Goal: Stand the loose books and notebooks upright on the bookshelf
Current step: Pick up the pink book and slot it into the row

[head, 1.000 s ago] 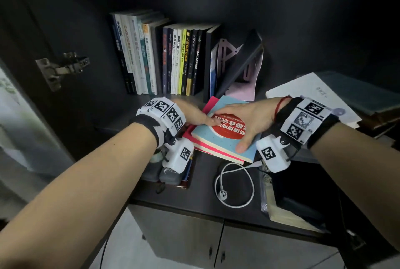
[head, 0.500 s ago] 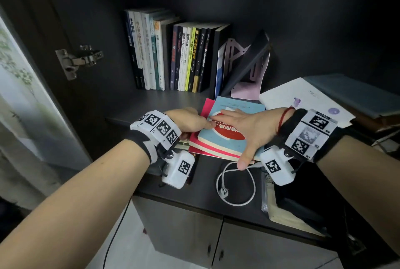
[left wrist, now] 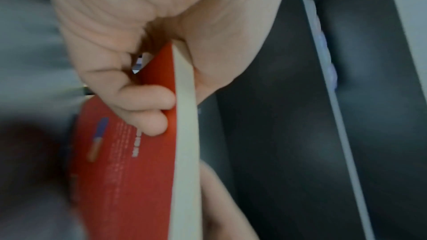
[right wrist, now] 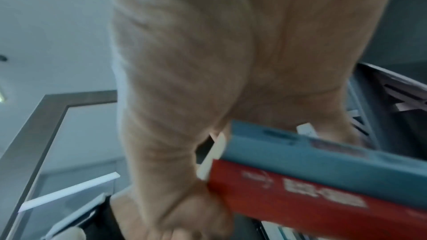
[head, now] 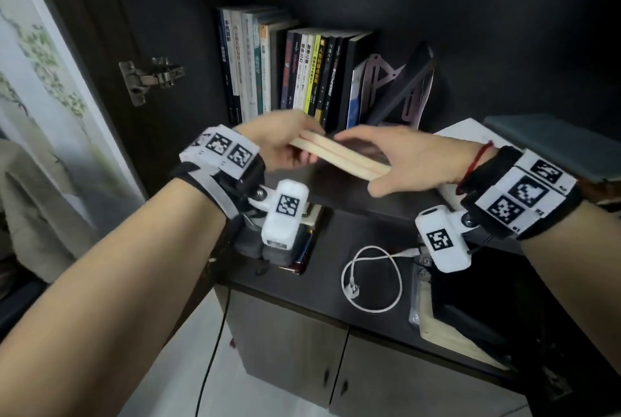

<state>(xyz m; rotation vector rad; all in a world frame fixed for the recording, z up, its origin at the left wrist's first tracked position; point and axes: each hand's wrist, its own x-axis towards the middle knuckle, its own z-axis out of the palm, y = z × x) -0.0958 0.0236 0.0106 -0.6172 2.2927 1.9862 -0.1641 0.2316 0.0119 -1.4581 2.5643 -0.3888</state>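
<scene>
Two loose books, one red and one teal, are held together as a pair above the shelf, their cream page edges facing me. My left hand grips their left end; in the left wrist view its fingers curl over the red cover. My right hand grips the right end, fingers on top and thumb beneath. The right wrist view shows the teal spine above the red spine. Behind stands a row of upright books.
A pink bookend with a black book leaning on it stands right of the row. White paper and a grey-blue book lie flat at right. A coiled white cable lies near the front edge. A door hinge juts out at left.
The two books lay flat on the shelf under both hands; now both hands have lifted them off it and tipped them so the page edges face me.
</scene>
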